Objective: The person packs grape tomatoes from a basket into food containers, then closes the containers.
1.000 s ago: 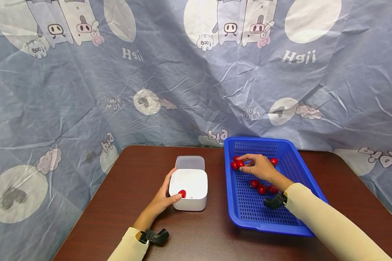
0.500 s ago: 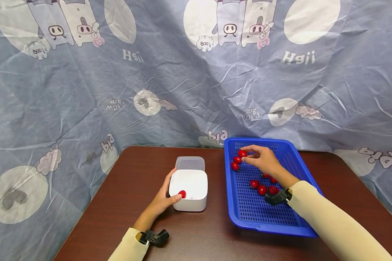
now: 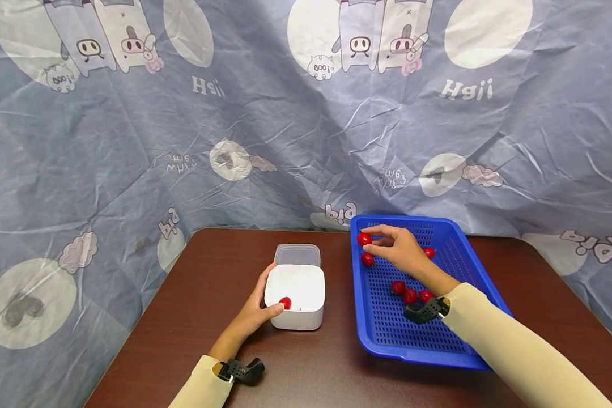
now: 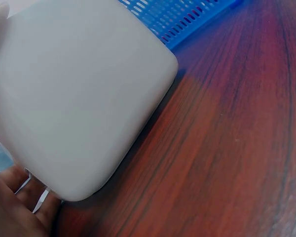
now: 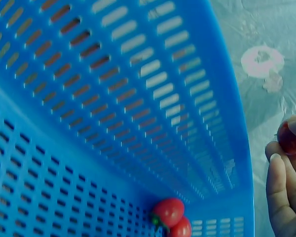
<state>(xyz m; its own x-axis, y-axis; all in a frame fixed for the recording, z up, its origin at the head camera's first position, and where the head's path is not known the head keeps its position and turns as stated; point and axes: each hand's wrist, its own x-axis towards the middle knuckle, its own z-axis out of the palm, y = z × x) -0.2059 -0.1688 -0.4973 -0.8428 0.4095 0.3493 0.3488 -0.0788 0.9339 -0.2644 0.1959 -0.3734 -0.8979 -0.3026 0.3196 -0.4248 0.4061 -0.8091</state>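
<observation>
My left hand holds a white square tub by its left side, thumb over the near rim and fingers round the far side. One red cherry tomato shows inside the tub, beside the thumb. Between thumb and fingertips my right hand pinches another cherry tomato, over the far left of a blue plastic basket. Several more tomatoes lie in the basket, among them a tomato by the left wall and a tomato mid-floor. My right arm hides part of the basket.
A translucent plastic lid or tray lies directly behind the tub. The brown wooden table ends at a grey-blue printed cloth hanging behind it. A strip of table separates the tub from the basket.
My right hand has lifted a cherry tomato from the group at the basket's far left, then carried it left to above the side wall. The left hand and tub stay put.
</observation>
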